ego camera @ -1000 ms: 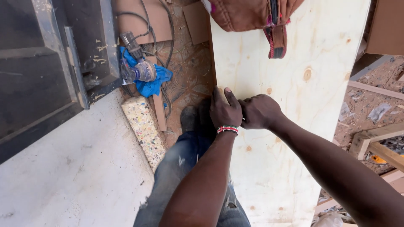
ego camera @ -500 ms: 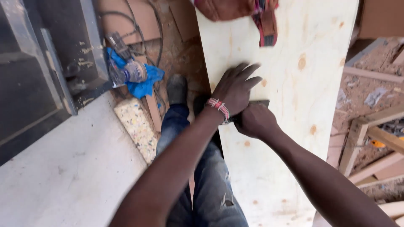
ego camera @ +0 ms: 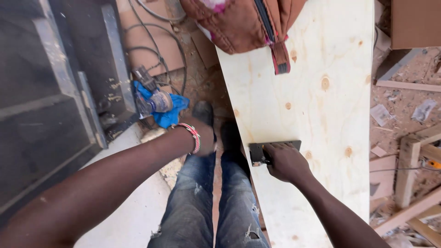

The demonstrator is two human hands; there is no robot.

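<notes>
Plywood board [ego camera: 317, 138] fills the frame from twelve to six o'clock, bearing a dark square tool [ego camera: 272, 150] near its left edge. Right hand [ego camera: 287, 161] presses down on the tool, fingers closed over it. Left hand [ego camera: 202, 138], earlier flat on the board beside it, has swung off toward nine o'clock above the jeans [ego camera: 206, 206]; its grip I cannot tell.

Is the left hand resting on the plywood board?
No, the left hand hangs off the plywood board, above the shoes.

Dusty floor [ego camera: 404, 87], wood offcuts [ego camera: 409, 170], daylight
</notes>
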